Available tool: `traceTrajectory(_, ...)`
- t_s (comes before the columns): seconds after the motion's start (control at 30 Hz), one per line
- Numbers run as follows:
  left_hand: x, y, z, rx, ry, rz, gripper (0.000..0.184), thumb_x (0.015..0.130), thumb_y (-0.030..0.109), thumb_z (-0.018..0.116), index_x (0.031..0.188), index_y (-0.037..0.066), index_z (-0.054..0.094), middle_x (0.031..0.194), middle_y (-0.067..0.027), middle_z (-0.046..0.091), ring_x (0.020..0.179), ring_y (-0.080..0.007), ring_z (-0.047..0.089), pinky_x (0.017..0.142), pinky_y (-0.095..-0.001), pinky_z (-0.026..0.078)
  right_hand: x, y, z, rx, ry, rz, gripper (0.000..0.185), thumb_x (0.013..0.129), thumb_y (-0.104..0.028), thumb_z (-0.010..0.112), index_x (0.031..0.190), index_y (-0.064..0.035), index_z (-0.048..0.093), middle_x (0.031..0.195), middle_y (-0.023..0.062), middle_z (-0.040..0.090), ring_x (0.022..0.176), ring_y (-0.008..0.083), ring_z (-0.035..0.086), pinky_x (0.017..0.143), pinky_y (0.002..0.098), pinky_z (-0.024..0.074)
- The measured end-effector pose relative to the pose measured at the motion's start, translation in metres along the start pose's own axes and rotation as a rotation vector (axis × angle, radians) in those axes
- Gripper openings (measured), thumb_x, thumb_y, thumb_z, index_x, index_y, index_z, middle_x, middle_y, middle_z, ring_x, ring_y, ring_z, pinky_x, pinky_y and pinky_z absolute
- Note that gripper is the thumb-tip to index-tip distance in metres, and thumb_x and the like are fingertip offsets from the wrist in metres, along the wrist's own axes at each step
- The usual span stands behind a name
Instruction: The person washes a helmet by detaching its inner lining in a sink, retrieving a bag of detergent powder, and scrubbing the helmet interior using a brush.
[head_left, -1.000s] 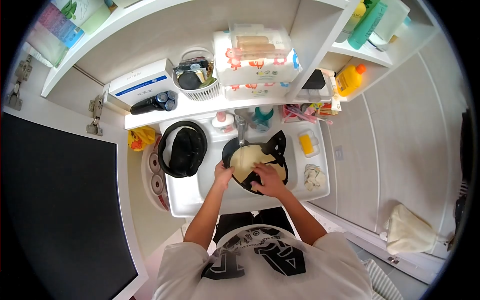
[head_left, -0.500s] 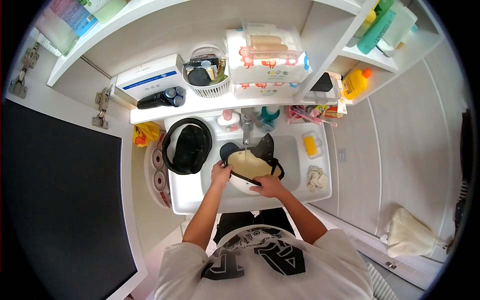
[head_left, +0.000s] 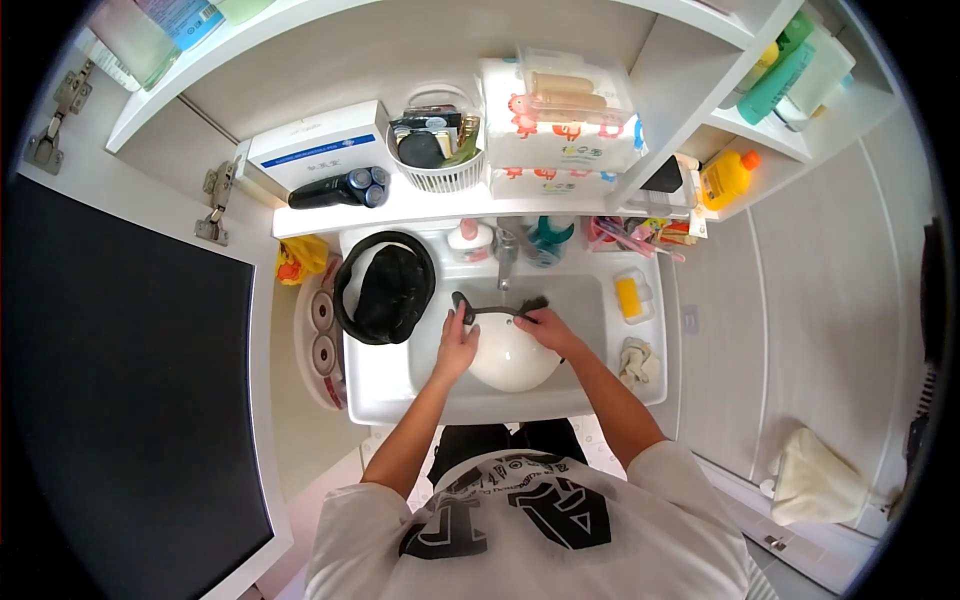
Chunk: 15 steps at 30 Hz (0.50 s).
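A white helmet (head_left: 515,352) with black edging is in the sink basin (head_left: 595,350), tipped so that its smooth outer shell faces me. My left hand (head_left: 459,346) grips its left edge by a dark flap. At the right edge, my right hand (head_left: 546,331) is closed on the rim, near another dark piece. The helmet's inside is turned away, toward the faucet (head_left: 507,258) just above it. On the counter to the left lies a black padded helmet liner (head_left: 408,318).
Behind the sink stand a pink-topped pump bottle (head_left: 470,240) and a teal bottle (head_left: 548,238). A yellow sponge (head_left: 628,297) and a crumpled cloth (head_left: 637,362) lie on the right rim. Above, the shelf holds a shaver (head_left: 338,188), a white basket (head_left: 440,178) and tissue packs (head_left: 560,150).
The helmet has been turned in both hands: its cream inside faced up under the running water, and now its white outer shell shows. My right hand has moved up toward the faucet.
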<state>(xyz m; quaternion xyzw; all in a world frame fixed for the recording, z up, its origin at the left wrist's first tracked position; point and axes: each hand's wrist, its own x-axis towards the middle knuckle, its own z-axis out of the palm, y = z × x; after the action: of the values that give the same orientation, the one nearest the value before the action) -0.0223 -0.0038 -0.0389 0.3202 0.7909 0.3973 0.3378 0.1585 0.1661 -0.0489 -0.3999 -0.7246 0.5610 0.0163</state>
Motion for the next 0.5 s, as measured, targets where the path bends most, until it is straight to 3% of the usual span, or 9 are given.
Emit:
traceTrajectory(0.17, -0.002, -0.02, 0.013, -0.058, 0.002, -0.089, 0.067, 0.1, 0.03, 0.056, 0.158, 0.018, 0.026, 0.158, -0.0346, 0.02, 0.149, -0.0447, 0.021, 0.117, -0.0415, 0.029, 0.005, -0.035, -0.009, 0.121, -0.113, 0.128, 0.046, 0.095, -0.042, 0.067, 0.087, 0.0024, 0.073, 0.075, 0.0057, 0.068, 0.068, 0.0127, 0.058, 0.064, 0.0323, 0.0477)
traceTrajectory(0.27, -0.009, -0.013, 0.013, -0.095, -0.005, -0.148, 0.067, 0.101, 0.032, 0.055, 0.159, 0.019, 0.023, 0.159, -0.0337, 0.017, 0.151, -0.0429, 0.016, 0.119, -0.0411, 0.025, 0.005, -0.039, -0.007, 0.104, -0.118, 0.073, 0.057, 0.093, -0.056, 0.061, 0.098, -0.0004, 0.074, 0.078, 0.0143, 0.068, 0.076, 0.0256, 0.066, 0.075, 0.0379, 0.0495)
traceTrajectory(0.37, -0.012, -0.012, 0.014, -0.099, 0.003, -0.166, 0.068, 0.101, 0.032, 0.055, 0.159, 0.018, 0.022, 0.16, -0.0322, 0.015, 0.152, -0.0414, 0.013, 0.12, -0.0404, 0.021, 0.016, -0.023, -0.001, 0.15, -0.063, 0.094, 0.061, 0.094, -0.057, 0.06, 0.095, 0.0035, 0.073, 0.079, 0.0159, 0.069, 0.073, 0.0253, 0.065, 0.071, 0.0374, 0.0487)
traceTrajectory(0.47, -0.011, -0.007, 0.012, -0.151, 0.03, -0.192, 0.068, 0.102, 0.035, 0.053, 0.159, 0.014, 0.022, 0.161, -0.0302, 0.015, 0.152, -0.0397, 0.012, 0.121, -0.0398, 0.018, 0.023, -0.028, -0.005, 0.126, -0.025, 0.216, 0.054, 0.096, -0.048, 0.063, 0.092, 0.0049, 0.074, 0.08, 0.0079, 0.07, 0.075, 0.0153, 0.064, 0.07, 0.0322, 0.0519)
traceTrajectory(0.5, -0.01, -0.011, 0.012, -0.171, 0.047, -0.199, 0.068, 0.103, 0.036, 0.051, 0.159, 0.012, 0.021, 0.162, -0.0293, 0.015, 0.153, -0.0388, 0.012, 0.121, -0.0394, 0.018, 0.027, -0.023, -0.003, 0.121, -0.02, 0.195, 0.059, 0.095, -0.052, 0.061, 0.089, 0.0057, 0.072, 0.077, 0.0103, 0.069, 0.072, 0.0184, 0.063, 0.07, 0.0349, 0.0507)
